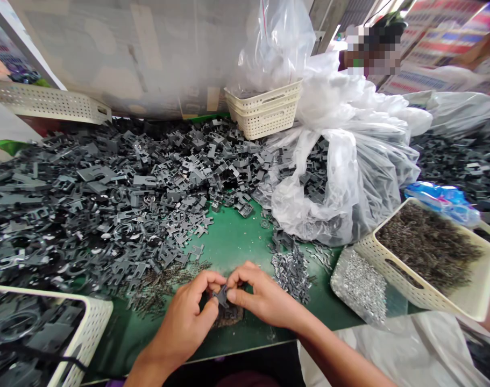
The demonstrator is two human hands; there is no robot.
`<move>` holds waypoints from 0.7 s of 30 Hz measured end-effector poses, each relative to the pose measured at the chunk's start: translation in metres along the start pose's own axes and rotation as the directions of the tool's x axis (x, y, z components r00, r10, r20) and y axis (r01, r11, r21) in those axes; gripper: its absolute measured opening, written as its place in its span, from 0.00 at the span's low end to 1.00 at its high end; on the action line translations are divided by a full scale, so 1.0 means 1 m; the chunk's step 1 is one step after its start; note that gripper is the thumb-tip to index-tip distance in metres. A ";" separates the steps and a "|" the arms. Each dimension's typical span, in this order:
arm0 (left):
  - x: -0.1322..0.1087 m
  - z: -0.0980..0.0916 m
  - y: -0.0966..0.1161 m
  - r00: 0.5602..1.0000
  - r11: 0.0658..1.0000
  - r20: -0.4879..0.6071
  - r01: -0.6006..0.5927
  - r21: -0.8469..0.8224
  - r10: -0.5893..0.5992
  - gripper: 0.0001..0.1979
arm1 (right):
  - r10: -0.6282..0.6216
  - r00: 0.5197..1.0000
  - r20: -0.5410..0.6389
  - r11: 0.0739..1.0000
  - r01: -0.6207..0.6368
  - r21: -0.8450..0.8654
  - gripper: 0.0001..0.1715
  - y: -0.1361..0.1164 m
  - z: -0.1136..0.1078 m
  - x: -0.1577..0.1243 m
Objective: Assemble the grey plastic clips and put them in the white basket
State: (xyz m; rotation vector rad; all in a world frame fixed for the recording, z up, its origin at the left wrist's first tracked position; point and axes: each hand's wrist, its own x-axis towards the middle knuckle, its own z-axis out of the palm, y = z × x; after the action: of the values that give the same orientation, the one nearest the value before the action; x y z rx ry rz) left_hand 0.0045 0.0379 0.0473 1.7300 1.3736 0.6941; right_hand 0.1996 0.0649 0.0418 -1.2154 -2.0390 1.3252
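Observation:
My left hand (188,317) and my right hand (261,295) meet low over the green table (232,242), fingers pinched together on one small dark grey plastic part (222,295). Under the hands lies a little heap of thin dark metal springs (228,317). More of the same springs (164,282) are scattered just left of my left hand. A small pile of shiny metal clips (293,269) sits right of my right hand.
A huge heap of grey plastic parts (107,199) covers the left and back. A clear bag of parts (341,177), stacked cream baskets (267,110), a basket of dark springs (430,252), a bag of silver bits (360,282) and a basket of assembled parts (30,333) surround the hands. A person sits at the back right.

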 end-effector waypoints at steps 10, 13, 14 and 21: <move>0.030 -0.010 -0.038 0.983 0.767 -0.118 -0.031 0.640 0.138 0.06 | 0.021 0.985 -0.169 0.992 -0.042 -0.121 0.05 0.007 -0.001 -0.005; 0.031 -0.005 -0.038 0.982 0.774 -0.120 -0.037 0.632 0.145 0.04 | 0.030 0.979 -0.203 0.995 -0.049 -0.088 0.04 0.008 -0.001 -0.005; 0.029 -0.004 -0.038 0.981 0.776 -0.123 -0.038 0.629 0.148 0.05 | 0.035 0.976 -0.215 0.996 -0.052 -0.073 0.03 0.009 -0.001 -0.005; 0.026 -0.005 -0.041 0.972 0.779 -0.175 -0.012 0.626 0.155 0.10 | 0.068 0.960 -0.272 0.998 -0.063 0.025 0.05 0.009 0.003 0.004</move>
State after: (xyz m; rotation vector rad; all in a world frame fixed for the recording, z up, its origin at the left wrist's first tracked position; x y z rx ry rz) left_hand -0.0141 0.0672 0.0135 2.2966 1.8327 0.5114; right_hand 0.1994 0.0677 0.0316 -1.3849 -1.8052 1.1287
